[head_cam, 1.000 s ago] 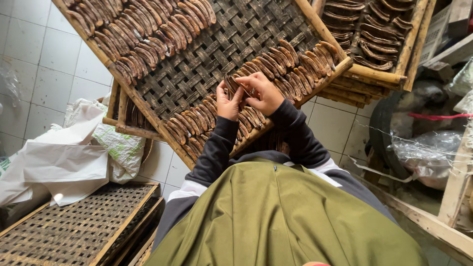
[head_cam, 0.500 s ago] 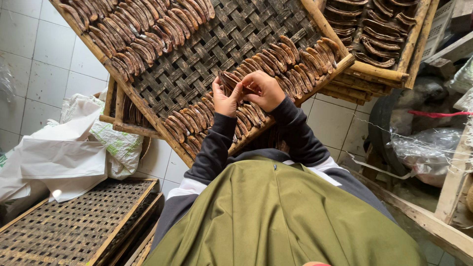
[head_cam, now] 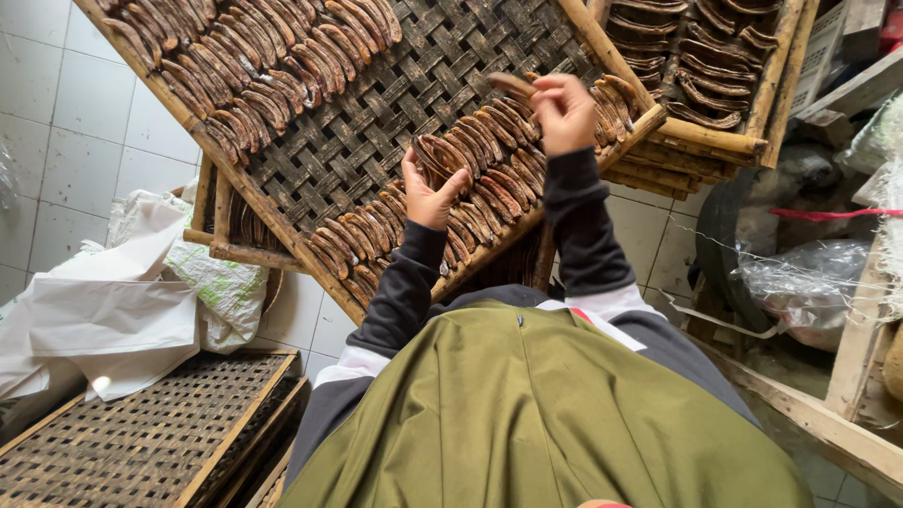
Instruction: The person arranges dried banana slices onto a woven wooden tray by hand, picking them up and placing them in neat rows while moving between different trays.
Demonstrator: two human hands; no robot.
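A woven bamboo tray (head_cam: 395, 85) with a wooden frame holds rows of dark brown dried banana pieces (head_cam: 489, 160). My left hand (head_cam: 429, 193) rests on the near row, its fingers around a few pieces. My right hand (head_cam: 562, 111) is raised just above the same row and pinches one dried banana piece (head_cam: 513, 85) between the fingertips. Both arms wear dark sleeves above an olive green apron.
A second stack of trays with dried pieces (head_cam: 715, 56) stands at the upper right. An unfilled woven tray (head_cam: 132, 442) lies at the lower left, beside white sacks (head_cam: 113, 301). Wooden planks (head_cam: 828, 423) and plastic bags (head_cam: 800, 273) are at the right. The floor is white tile.
My right hand has moved up and to the right, away from the left hand, lifting one dried piece off the row. The left hand stays on the row.
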